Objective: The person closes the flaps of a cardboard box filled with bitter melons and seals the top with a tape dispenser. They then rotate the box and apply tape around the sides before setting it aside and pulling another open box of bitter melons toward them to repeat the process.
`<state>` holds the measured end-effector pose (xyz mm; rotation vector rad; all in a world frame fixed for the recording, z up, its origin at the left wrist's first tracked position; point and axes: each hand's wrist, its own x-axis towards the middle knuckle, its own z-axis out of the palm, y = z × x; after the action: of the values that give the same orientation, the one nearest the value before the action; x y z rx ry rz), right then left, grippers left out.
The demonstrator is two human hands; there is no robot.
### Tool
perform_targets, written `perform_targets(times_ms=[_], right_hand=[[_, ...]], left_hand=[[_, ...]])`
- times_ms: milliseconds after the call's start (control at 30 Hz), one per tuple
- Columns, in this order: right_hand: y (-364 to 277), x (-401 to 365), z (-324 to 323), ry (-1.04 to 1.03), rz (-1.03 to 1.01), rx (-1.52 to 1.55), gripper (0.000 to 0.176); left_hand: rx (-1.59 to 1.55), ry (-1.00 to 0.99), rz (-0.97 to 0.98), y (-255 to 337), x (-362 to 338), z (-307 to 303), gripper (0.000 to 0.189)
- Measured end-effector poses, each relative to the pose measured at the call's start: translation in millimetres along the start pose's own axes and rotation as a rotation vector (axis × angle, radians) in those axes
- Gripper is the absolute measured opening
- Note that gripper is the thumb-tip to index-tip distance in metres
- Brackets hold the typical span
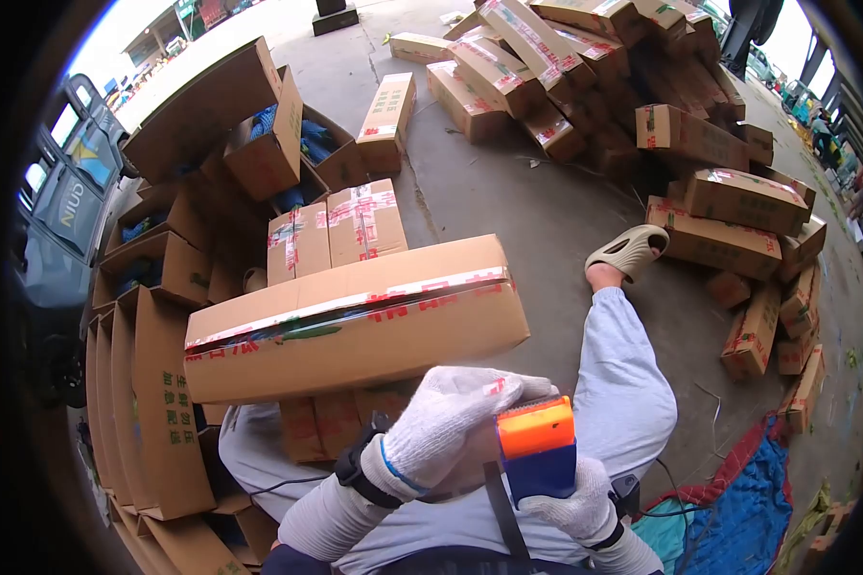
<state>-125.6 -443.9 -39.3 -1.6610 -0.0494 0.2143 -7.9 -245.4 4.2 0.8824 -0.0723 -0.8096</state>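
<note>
Just ahead of both hands, box [355,326] lies w/ long axis left-right, L hand [451,422] nearer, curled on tool [537,455] top, R hand [580,508] clamped round its base.

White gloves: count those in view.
2: one on the left hand, curled over the orange-and-blue tool; one on the right hand, gripping it from below. None seems hidden.

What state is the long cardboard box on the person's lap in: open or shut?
Shut. The box has its top flaps lying flat and closed, with red-printed tape running along the seam.
</note>
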Motion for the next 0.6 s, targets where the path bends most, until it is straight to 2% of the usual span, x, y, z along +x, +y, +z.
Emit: perform_targets(times_ms=[33,100,133,167,233,267,300,367,400,433,500,533,567,600], right_hand=[[-4.4,-0.2,1.6,0.02,0.012,0.009,0.036],[-9.5,1.0,3.0,0.06,0.035,0.023,0.036],[-0.2,-3.5,0.5,0.022,-0.087,-0.155,0.037],[6.2,-11.6,5.7,0.019,-0.023,-0.104,0.039],[15.7,-15.3,17.8,-0.002,0.096,-0.013,0.044],[-14.4,-9.5,29.1,0.097,0.148,0.075,0.019],[-15.0,-7.2,33.0,0.098,0.182,0.11,0.019],[-11.4,0.0,38.1,0.117,0.234,0.183,0.019],[-15.1,6.2,34.1,0.07,0.313,0.197,0.019],[-14.3,6.7,33.7,0.094,0.299,0.239,0.019],[-11.6,9.8,34.2,0.143,0.259,0.326,0.019],[-14.8,7.3,33.2,0.144,0.257,0.27,0.018],[-20.2,3.0,34.4,0.123,0.274,0.273,0.017],[-25.7,1.2,34.0,0.097,0.28,0.273,0.017]], left_hand=[[0.197,0.087,0.066,4.6,7.1,-4.2,0.039],[0.329,0.183,0.187,27.2,20.0,1.9,0.037],[0.332,0.233,0.346,48.8,38.3,-7.4,0.037],[0.332,0.283,0.508,75.9,61.6,-25.5,0.037],[0.511,0.384,0.653,133.6,108.2,-77.2,0.036],[0.606,0.336,0.567,144.8,132.0,-98.1,0.036],[0.7,0.289,0.474,145.4,149.8,-119.2,0.036],[0.755,0.362,0.167,125.9,177.2,-152.1,0.034],[0.779,0.308,0.043,115.2,187.4,-182.8,0.037],[0.796,0.256,-0.083,104.4,195.5,-213.5,0.04],[1.613,-0.053,-0.19,100.8,220.7,-242.4,0.049],[1.752,0.005,-0.438,115.4,202.6,-188.9,0.055],[1.73,-0.02,-0.587,112.7,210.6,-191.5,0.052],[1.916,-0.003,-0.676,110.7,204.0,-180.3,0.051]])
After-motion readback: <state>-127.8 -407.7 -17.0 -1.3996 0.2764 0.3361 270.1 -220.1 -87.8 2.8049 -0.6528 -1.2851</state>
